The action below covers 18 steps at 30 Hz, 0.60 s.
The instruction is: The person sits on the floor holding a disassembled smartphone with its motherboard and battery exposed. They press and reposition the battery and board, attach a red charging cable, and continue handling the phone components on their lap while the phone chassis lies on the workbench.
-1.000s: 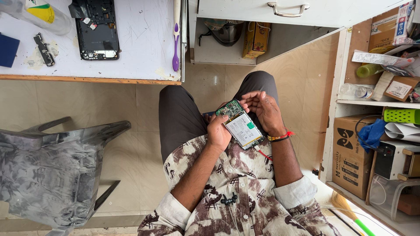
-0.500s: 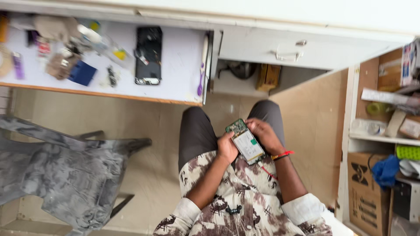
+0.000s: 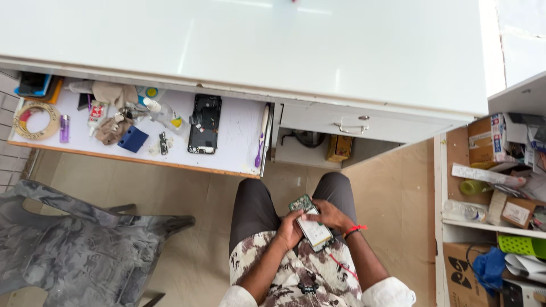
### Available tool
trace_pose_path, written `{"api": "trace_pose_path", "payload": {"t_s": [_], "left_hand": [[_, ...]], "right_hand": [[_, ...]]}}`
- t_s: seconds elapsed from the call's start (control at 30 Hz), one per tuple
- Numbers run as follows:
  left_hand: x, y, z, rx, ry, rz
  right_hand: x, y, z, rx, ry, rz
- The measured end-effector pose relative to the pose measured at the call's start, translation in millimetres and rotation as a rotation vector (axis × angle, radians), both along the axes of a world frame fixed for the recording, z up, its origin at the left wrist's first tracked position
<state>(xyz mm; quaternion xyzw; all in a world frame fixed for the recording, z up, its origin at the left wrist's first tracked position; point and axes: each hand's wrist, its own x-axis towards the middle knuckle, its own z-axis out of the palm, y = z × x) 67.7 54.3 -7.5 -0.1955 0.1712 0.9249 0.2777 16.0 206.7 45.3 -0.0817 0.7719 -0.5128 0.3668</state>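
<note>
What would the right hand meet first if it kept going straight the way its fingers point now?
Most likely the left hand: the right hand points leftward across the opened phone with green circuit board, already touching it, though depth is hard to judge.

Phone repair workshop, opened phone (image 3: pixel 204 123) on worktop (image 3: pixel 239 142), cluttered parts shelves (image 3: pixel 495 227)

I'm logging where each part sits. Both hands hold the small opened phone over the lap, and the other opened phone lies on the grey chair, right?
Not quite. The head view shows both hands, left hand and right hand, on the small opened phone over the lap, but the other opened phone lies on the white shelf, not the grey chair.
</note>
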Motion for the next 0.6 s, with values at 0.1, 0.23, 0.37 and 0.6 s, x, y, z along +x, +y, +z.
{"api": "trace_pose_path", "payload": {"t_s": [0.1, 0.23, 0.37, 0.6], "left_hand": [[-2.6, -4.6, 8.1, -0.021, -0.018, -0.064], [-5.9, -8.6, 16.0, -0.082, 0.008, -0.102], [-12.0, -11.4, 15.0, -0.101, 0.039, -0.178], [-17.9, -17.2, 3.3, -0.119, 0.02, -0.307]], "right_hand": [[-3.6, 0.6, 1.1, 0.123, -0.031, 0.06], [-12.1, 1.7, 1.0, 0.183, -0.049, 0.142], [-19.0, 5.2, 1.6, 0.232, -0.106, 0.216], [-25.2, 10.3, -1.8, 0.259, -0.169, 0.328]]}}
